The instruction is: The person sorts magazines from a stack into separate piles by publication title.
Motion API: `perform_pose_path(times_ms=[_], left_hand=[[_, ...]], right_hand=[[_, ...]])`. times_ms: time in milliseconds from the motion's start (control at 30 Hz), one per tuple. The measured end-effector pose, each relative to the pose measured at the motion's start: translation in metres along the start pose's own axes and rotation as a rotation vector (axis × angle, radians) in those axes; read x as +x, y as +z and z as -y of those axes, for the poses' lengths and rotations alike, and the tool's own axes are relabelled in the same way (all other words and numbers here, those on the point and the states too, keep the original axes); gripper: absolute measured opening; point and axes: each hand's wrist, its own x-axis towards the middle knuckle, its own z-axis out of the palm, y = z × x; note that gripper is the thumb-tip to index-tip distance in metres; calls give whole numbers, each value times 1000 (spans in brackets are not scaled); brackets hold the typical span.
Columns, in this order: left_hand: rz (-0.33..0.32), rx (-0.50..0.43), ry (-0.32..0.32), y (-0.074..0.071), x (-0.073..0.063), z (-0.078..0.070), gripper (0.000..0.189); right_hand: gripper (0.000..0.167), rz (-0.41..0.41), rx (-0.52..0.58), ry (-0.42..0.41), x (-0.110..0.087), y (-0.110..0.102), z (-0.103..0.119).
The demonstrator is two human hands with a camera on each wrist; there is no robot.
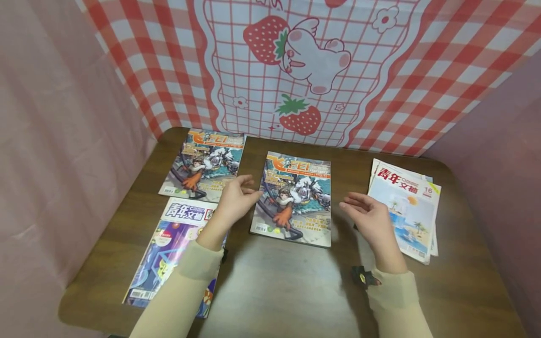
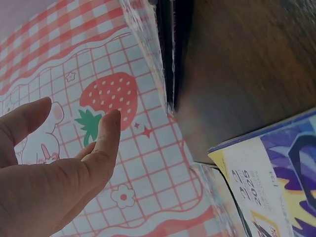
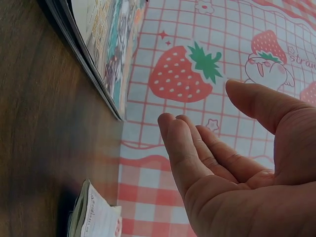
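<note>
A magazine [image 1: 291, 199] with an orange-titled cartoon cover lies flat at the middle of the table, between both hands. My left hand [image 1: 234, 202] hovers by its left edge, fingers relaxed and holding nothing. Off its right edge is my right hand [image 1: 369, 220], also holding nothing, its fingers loosely extended. In the left wrist view the thumb and fingers of the left hand [image 2: 64, 168] stand apart. The right wrist view likewise shows a gap between thumb and fingers of the right hand [image 3: 237, 168], with the middle magazine [image 3: 106, 54] apart from them.
A matching cartoon magazine [image 1: 207, 162] lies at the back left. Below it, partly hidden by the left arm, is a purple magazine [image 1: 169, 249]. A small stack of magazines [image 1: 405, 211] lies at the right of the wooden table [image 1: 279, 286]. A strawberry-print cloth [image 1: 296, 70] hangs behind.
</note>
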Motion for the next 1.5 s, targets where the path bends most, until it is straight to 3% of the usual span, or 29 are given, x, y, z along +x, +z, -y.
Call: perform_pose_path(times_ms=[333,800,1100,1500], left_hand=[[5,53,-18,1,0,1,59],[59,91,-73,10,16,9,59],[105,247,-133,11,25,15,61],[114,225,-156,15,32,19,60]], right_hand=[[61,37,29,29,1,5,-1],[57,74,-22,58,10,18,-7],[58,107,-89,97,15,23,-6],[62,138,-133,123,17,30,-6]])
